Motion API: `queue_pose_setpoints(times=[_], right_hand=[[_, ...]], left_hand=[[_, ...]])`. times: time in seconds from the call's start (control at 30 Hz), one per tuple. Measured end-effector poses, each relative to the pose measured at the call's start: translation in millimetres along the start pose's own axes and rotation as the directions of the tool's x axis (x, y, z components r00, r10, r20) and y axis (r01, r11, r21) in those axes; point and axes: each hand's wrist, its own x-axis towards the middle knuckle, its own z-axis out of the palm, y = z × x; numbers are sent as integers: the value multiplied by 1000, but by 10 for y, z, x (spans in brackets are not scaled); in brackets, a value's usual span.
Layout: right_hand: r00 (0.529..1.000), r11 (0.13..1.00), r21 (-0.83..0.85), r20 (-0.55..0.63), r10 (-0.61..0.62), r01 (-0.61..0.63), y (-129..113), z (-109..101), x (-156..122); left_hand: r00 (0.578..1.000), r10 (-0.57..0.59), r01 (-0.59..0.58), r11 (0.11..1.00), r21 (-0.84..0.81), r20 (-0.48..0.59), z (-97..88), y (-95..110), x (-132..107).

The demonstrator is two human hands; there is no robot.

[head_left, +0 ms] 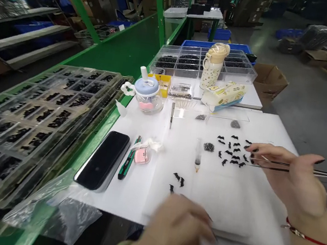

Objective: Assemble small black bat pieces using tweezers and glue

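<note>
My right hand (298, 178) is at the right of the white work surface, with slim metal tweezers (270, 165) held across it, their tips pointing left. By those tips lies a loose group of small black bat-shaped pieces (228, 152). My left hand (178, 230) is at the front edge, smeared by motion, and its fingers cannot be made out. Just beyond it are a few more black bat-shaped pieces (182, 182). Between the two groups lies a syringe (198, 155) with dark contents and an orange tip, beside a small pile of black beads (208, 146).
Compartment trays (40, 113) of black parts fill the left. Nearby are a phone (101, 160), a green utility knife (129, 160), a pink case (142, 156) and a lidded cup (148, 92). A bottle (213, 66) and a tissue pack (224, 95) stand at the back.
</note>
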Motion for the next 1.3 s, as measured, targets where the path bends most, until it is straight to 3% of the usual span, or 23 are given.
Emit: queue_pose_setpoints(times=[0.1,0.2,0.4,0.57,0.73,1.07,1.3], right_hand=[[993,998,0,98,60,-60,-58,109,-6],[972,990,-60,192,133,-124,-45,202,-26],[938,957,-170,219,269,-235,39,295,-74],[957,950,-196,114,267,-242,-2,351,-102],[957,941,-199,41,289,-275,-74,392,-60],[959,910,-308,-30,282,-278,-28,751,52],[979,935,-291,-92,182,-202,80,811,-39]], left_hand=[[985,-155,170,880,443,-70,-243,-218,293],[980,-147,199,790,580,-136,-376,-407,439],[968,-207,251,744,620,-143,-294,-511,451],[945,-319,287,683,672,-79,-287,-436,445],[946,-313,286,665,690,-90,-267,-453,431],[950,-310,262,725,637,-38,-301,-424,440],[969,-246,204,816,540,5,-270,-321,506]])
